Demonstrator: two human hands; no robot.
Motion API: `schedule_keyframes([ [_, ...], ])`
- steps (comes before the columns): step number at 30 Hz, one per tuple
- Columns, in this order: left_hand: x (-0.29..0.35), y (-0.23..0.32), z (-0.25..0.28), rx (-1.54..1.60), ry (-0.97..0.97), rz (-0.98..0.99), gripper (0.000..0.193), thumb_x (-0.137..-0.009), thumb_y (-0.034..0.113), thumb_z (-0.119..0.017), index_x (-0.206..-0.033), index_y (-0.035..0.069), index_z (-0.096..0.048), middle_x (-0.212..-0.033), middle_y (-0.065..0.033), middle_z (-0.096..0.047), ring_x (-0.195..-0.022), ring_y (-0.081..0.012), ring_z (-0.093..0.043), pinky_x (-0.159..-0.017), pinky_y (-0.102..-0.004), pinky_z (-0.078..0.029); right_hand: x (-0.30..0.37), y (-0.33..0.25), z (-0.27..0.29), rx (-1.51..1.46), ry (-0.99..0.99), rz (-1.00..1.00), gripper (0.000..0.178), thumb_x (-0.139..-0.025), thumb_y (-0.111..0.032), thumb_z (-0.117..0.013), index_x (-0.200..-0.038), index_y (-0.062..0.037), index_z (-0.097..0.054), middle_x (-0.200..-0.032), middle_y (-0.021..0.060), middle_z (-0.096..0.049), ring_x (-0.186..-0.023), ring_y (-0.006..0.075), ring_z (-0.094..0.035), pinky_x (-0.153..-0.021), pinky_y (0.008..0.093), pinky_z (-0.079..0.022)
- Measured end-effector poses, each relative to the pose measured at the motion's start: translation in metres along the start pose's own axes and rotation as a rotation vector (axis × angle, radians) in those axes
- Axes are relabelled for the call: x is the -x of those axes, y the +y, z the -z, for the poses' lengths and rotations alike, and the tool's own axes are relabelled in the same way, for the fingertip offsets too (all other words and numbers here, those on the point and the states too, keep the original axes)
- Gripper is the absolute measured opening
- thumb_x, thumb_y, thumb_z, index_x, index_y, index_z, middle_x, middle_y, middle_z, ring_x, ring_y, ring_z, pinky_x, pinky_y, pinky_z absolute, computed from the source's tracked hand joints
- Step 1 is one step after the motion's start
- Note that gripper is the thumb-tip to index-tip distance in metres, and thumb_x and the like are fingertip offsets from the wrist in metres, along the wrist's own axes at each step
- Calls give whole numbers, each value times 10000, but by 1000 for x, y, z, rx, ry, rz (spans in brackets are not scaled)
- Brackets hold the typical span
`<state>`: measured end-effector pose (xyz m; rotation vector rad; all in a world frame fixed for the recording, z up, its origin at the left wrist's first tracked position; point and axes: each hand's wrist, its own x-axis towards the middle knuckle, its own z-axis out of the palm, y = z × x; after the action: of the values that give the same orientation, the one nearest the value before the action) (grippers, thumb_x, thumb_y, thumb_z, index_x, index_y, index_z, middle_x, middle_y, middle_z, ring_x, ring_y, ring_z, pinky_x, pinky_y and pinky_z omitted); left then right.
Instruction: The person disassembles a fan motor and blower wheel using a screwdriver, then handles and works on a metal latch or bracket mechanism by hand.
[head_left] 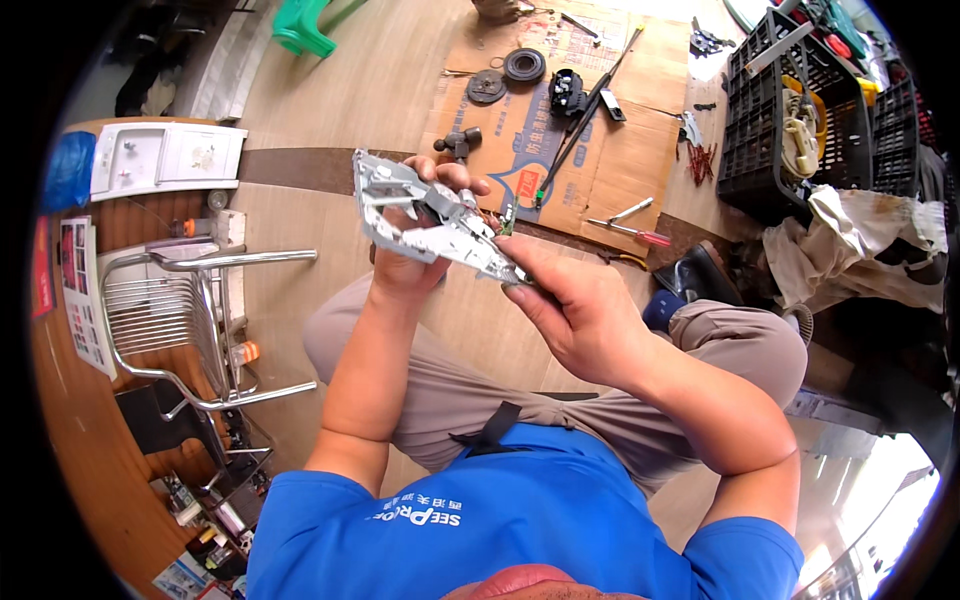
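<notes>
Grey housing (pixel 428 240), one piece: light-toned, long, tapering, its broad end openwork. A small green component (pixel 508 217) shows at its upper edge. Held aloft, it slants across the frame's upper centre, broad end upper left, narrow tip lower right.

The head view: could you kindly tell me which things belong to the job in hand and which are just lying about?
In the job: grey frame, held by left hand and right hand; probably red-handled screwdriver, black ring.
Seemingly just lying about: green stool, metal chair, black crate.
</notes>
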<state>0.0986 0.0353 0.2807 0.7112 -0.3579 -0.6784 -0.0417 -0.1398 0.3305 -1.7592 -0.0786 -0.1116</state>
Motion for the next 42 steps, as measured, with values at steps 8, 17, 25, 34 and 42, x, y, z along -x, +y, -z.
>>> schedule_keyframes([
  [8, 2, 6, 13, -45, -43, -36, 295, -926, 296, -636, -1051, 107, -446, -1110, -246, -596, -1061, -360, -609, -834, -484, -580, 0, -8, 12, 73, -80, -1, 386, -919, -99, -523, -1290, 5, -491, -913, 246, -626, -851, 422, -612, -723, 488, -484],
  [17, 1, 9, -1, -251, -98, -12, 358, -917, 430, -625, -1031, 131, -465, -1080, -125, -612, -1053, -298, -595, -870, -487, -539, 3, -8, 15, 71, -100, -73, 352, -936, -44, -507, -1283, -2, -545, -1071, 221, -653, -954, 357, -657, -815, 353, -516],
  [25, 3, 3, 2, -83, -63, -28, 279, -929, 252, -626, -1054, 97, -431, -1101, -261, -595, -1013, -369, -627, -829, -488, -572, 2, 2, 8, -13, 11, -1, 335, -896, -53, -513, -1221, 5, -568, -850, 237, -628, -813, 411, -617, -701, 467, -483],
  [34, 5, 4, 0, -196, -8, -19, 297, -989, 408, -505, -1002, 114, -461, -1049, -215, -627, -926, -358, -646, -827, -488, -554, 5, 1, 10, 144, -3, -10, 327, -906, -16, -564, -1231, -4, -600, -961, 194, -666, -855, 301, -665, -767, 332, -513],
  [42, 6, 4, 0, -223, -34, -37, 293, -980, 397, -528, -1017, 114, -461, -1064, -211, -621, -935, -360, -642, -833, -483, -551, 6, 6, 5, 107, 37, 28, 331, -884, -49, -573, -1214, -37, -593, -801, 187, -591, -772, 369, -590, -680, 451, -466],
])
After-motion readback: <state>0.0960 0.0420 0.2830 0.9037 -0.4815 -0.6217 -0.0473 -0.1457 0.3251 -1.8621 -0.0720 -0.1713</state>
